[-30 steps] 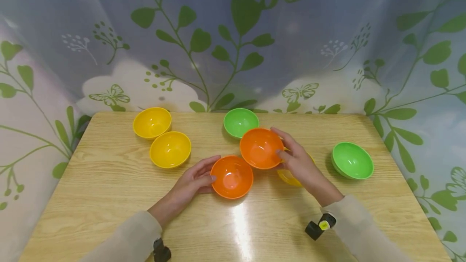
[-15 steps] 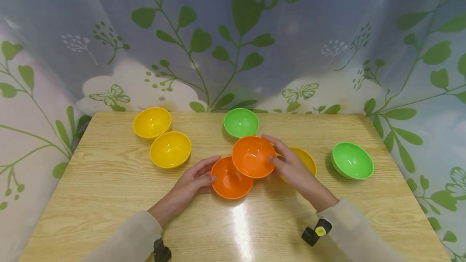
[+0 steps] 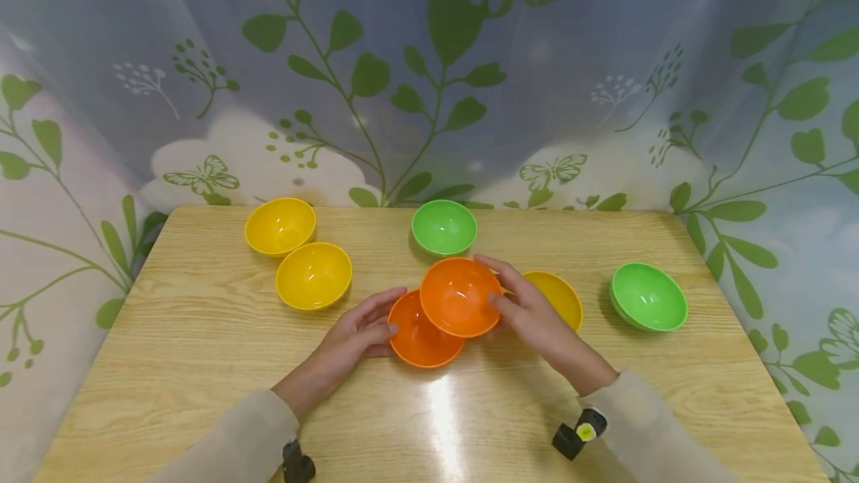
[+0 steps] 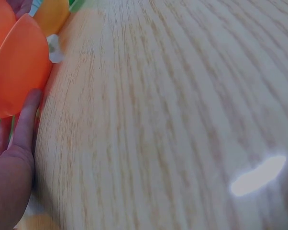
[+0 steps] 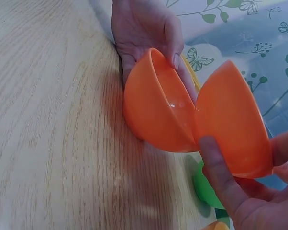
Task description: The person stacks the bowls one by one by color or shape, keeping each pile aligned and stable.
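Note:
In the head view my right hand (image 3: 533,319) holds an orange bowl (image 3: 461,298) by its right side, thumb at the rim and fingers around the outside. This bowl is raised and partly covers a second orange bowl (image 3: 417,345) standing on the table. My left hand (image 3: 352,330) grips that lower bowl at its left side, thumb at the rim. From the right wrist, the held bowl (image 5: 232,122) appears tilted, its lower edge right at the rim of the other bowl (image 5: 156,108). The left wrist view shows left fingers (image 4: 27,120) against the lower bowl's outer wall.
Two yellow bowls (image 3: 314,276) stand close together at the back left of the wooden table (image 3: 201,364). A green bowl (image 3: 444,227) is behind the orange pair. Right of them are another yellow bowl (image 3: 560,300), partly behind my right hand, and a green bowl (image 3: 649,297).
My right hand has brought its orange bowl left and toward me, so it now overlaps the lower orange bowl. More of the right-hand yellow bowl shows. The left hand has stayed in place.

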### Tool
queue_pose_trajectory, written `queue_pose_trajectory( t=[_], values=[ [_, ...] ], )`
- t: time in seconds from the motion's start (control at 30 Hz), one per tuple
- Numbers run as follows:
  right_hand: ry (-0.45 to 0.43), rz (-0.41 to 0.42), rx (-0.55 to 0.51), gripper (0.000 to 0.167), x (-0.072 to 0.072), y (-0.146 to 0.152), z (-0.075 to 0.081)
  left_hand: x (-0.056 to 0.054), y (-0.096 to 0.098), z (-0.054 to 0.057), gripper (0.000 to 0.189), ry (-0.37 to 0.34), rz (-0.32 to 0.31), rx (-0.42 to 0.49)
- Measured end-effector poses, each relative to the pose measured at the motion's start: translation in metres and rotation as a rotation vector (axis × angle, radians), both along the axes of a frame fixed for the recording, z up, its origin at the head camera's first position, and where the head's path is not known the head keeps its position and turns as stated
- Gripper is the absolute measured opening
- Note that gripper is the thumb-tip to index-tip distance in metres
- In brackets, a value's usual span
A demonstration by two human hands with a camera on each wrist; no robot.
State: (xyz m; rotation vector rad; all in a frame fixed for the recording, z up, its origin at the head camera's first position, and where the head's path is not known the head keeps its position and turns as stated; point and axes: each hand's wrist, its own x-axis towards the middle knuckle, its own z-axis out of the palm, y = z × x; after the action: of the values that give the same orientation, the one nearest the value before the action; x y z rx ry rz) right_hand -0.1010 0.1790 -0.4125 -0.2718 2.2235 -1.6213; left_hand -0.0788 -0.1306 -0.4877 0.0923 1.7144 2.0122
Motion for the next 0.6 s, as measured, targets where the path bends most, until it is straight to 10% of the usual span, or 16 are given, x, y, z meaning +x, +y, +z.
queue_pose_trajectory(
  t=[0.6],
  values=[
    [0.013, 0.051, 0.006, 0.058, 0.0038, 0.0, -0.0043, 0.0002, -0.0002, -0.0009, 0.063, 0.007, -0.001, 0.016]
  ],
)
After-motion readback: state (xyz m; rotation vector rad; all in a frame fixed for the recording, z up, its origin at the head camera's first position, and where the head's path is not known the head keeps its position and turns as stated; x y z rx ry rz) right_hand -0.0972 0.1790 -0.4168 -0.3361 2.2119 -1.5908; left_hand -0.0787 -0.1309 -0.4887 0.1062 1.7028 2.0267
